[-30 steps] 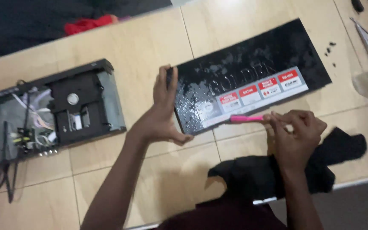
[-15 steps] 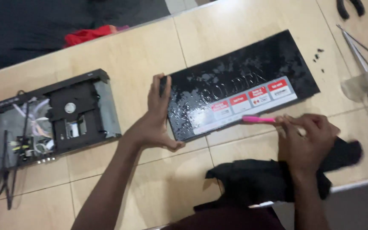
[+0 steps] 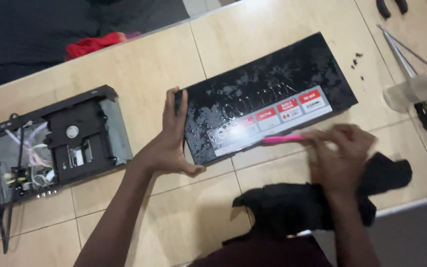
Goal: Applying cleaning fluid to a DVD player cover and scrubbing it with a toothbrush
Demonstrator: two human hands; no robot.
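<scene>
At five o'clock, a blurred right hand [image 3: 341, 157] grips a pink tool [image 3: 283, 139], its tip on the black cover panel [image 3: 268, 96] lying flat at centre. At nine o'clock of the panel, the left hand [image 3: 173, 143] braces its edge, fingers straight, thumb under the corner. An opened disc player [image 3: 50, 148] sits at far nine o'clock.

Left hand [image 3: 171, 143] spread flat with fingers extended, right hand [image 3: 339, 153] curled closed, motion-blurred.
</scene>
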